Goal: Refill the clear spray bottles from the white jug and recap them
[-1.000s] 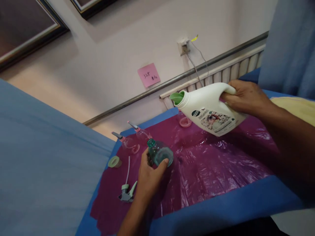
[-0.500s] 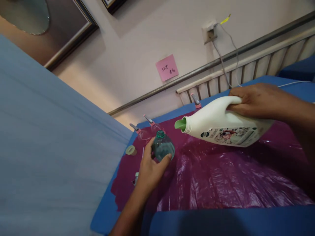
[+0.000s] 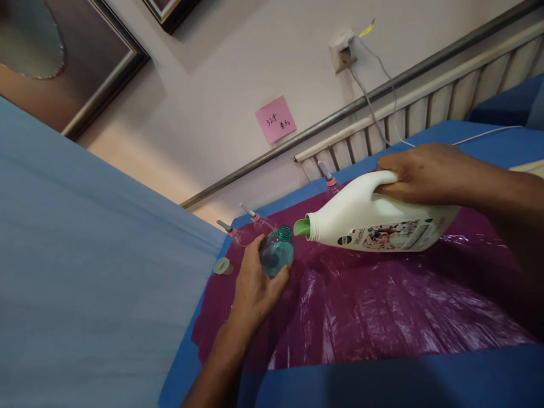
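1. Head view: my left hand [image 3: 255, 286], near centre, holds a green bottle [image 3: 276, 256], fingers curled round its side.
2. My right hand [image 3: 419, 173], right of centre, grips a white jug [image 3: 335, 224] by its handle [image 3: 382, 177].
3. The jug's long axis runs nearly level, its green spout [image 3: 302, 228] just right of the bottle's mouth [image 3: 284, 232], nearer my left hand; whether spout and mouth touch, I cannot tell.

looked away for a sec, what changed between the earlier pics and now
The right hand lowered and levelled the white jug, bringing its green spout close to the neck of the teal bottle, which the left hand tilted toward it. Both holds, the pink-collared bottles and the pale cap stayed.
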Demonstrator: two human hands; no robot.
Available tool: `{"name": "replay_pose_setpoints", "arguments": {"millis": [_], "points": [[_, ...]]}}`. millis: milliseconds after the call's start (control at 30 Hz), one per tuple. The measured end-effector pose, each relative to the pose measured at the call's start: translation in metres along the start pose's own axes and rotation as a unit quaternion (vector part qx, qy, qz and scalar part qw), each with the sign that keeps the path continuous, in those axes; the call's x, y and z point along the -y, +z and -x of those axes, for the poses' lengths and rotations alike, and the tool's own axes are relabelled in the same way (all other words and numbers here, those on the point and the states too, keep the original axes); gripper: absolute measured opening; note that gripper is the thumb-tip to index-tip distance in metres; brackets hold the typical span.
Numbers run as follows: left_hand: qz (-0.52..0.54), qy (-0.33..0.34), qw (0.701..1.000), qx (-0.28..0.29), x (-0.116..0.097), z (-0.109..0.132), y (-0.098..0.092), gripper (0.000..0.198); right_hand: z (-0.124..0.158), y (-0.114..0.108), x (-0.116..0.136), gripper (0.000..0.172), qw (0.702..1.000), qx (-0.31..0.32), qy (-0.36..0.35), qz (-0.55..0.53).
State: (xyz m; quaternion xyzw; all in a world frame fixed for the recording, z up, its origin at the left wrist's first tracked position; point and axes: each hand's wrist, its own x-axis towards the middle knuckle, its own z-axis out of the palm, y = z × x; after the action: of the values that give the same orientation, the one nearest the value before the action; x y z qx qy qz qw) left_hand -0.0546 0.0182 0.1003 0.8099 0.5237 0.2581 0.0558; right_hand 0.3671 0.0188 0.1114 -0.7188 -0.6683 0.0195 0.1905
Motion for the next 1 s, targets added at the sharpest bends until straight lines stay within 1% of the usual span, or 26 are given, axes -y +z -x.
{"name": "replay_pose_setpoints", "arguments": {"millis": [167, 333, 500, 633, 833, 1000], "points": [[-0.045, 0.069, 0.997, -0.002, 0.0, -0.007, -0.008, 0.078, 0.001, -0.002, 0.008, 0.033, 1.0, -0.003, 0.012, 0.01], [-0.1, 0.129, 0.986, -0.018, 0.002, -0.008, -0.011, 0.077, 0.0, 0.002, 0.007, 0.035, 1.0, -0.017, 0.011, 0.019], [-0.138, 0.137, 0.98, -0.043, 0.003, -0.006, -0.013, 0.084, 0.0, 0.005, 0.008, 0.034, 0.999, -0.021, 0.014, 0.028], [-0.186, 0.158, 0.969, -0.042, -0.002, -0.005, -0.019, 0.087, 0.002, 0.005, 0.01, 0.037, 0.999, -0.019, 0.009, 0.049], [-0.252, 0.204, 0.945, -0.051, -0.012, -0.007, -0.029, 0.084, 0.002, 0.005, 0.011, 0.036, 0.999, -0.019, 0.008, 0.046], [-0.275, 0.218, 0.935, -0.044, -0.019, -0.01, -0.037, 0.085, 0.001, 0.007, 0.01, 0.037, 0.999, -0.035, 0.0, 0.042]]}}
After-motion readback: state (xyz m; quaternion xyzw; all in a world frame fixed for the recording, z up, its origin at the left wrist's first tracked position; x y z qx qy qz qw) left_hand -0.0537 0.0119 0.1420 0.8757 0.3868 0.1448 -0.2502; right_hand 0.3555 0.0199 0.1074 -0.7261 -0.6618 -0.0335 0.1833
